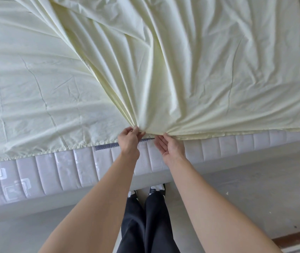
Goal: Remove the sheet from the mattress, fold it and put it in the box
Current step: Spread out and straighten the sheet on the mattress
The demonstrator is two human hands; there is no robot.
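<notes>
A pale yellow sheet [182,70] lies over the mattress [72,170], whose quilted grey side faces me. Part of the sheet is folded over itself and drawn into creases that fan out from a bunch at the near edge. My left hand [129,140] pinches that bunch of fabric at the mattress edge. My right hand [171,147] is just beside it, palm up with fingers straight, its fingertips touching the underside of the sheet's hem. No box is in view.
A grey strap handle [106,145] sits on the mattress side just left of my hands. My legs and shoes [145,192] stand on the grey floor close to the bed base. A brown board edge [295,236] shows at bottom right.
</notes>
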